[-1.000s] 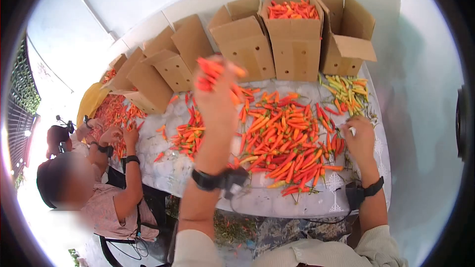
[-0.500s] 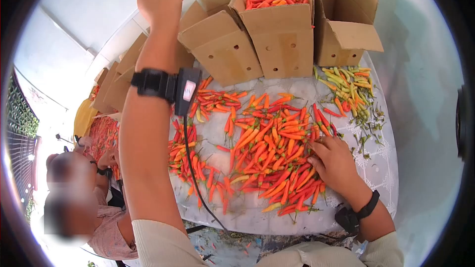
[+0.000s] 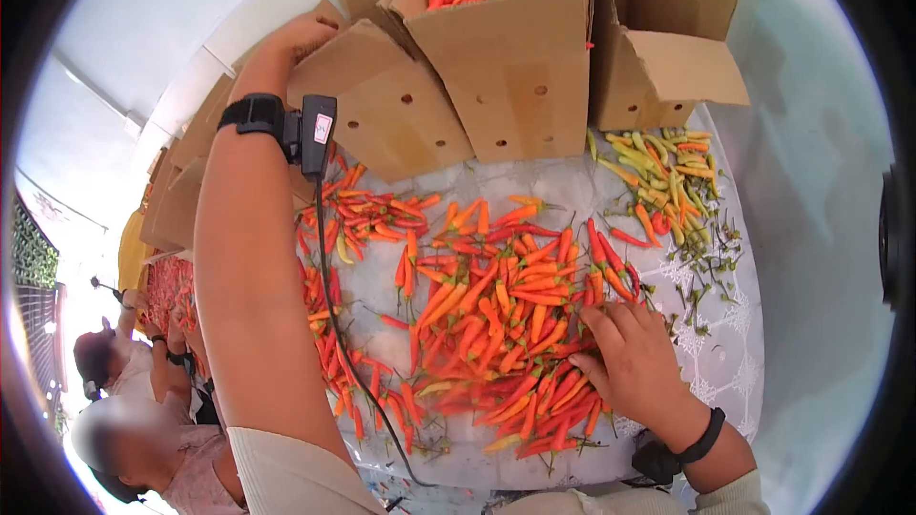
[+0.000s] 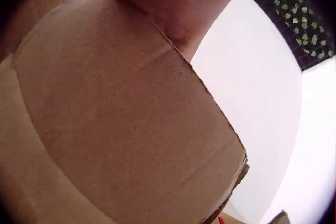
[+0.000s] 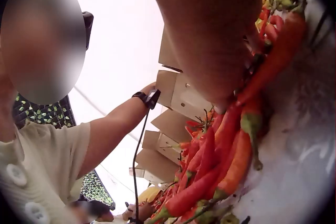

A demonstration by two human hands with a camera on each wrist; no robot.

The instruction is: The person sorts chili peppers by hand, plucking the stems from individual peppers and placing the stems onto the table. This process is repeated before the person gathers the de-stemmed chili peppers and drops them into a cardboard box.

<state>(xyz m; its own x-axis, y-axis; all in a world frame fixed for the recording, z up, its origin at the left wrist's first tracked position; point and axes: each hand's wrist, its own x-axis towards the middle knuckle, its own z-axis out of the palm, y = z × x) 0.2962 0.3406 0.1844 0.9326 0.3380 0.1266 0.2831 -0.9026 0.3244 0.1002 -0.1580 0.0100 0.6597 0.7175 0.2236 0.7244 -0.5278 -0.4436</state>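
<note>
My left hand [image 3: 303, 35] reaches over the top of a cardboard box [image 3: 382, 100] at the back left, its fingers dipping behind the flap. What those fingers hold, if anything, I cannot tell. In the left wrist view, the box wall [image 4: 131, 108] covers most of the hand [image 4: 173, 3]. My right hand [image 3: 637, 362] rests at the right edge of a large pile of red and orange chillies [image 3: 506, 305], thumb and fingers apart and touching them. In the right wrist view, chillies [image 5: 210, 161] lie right under that hand [image 5: 210, 40].
Another box [image 3: 506, 57], heaped with red chillies, stands beside an open box [image 3: 668, 76]. Yellow-green chillies [image 3: 668, 181] and loose stems [image 3: 706, 277] lie at the right. Smaller red chillies [image 3: 372, 215] lie left of the pile. Two people sit at the far left. A cable [image 3: 334, 324] hangs from my left wrist.
My left hand carried a bunch of red chillies up and leftward from the pile, then lowered into the box opening. My right hand moved left from the table edge onto the pile.
</note>
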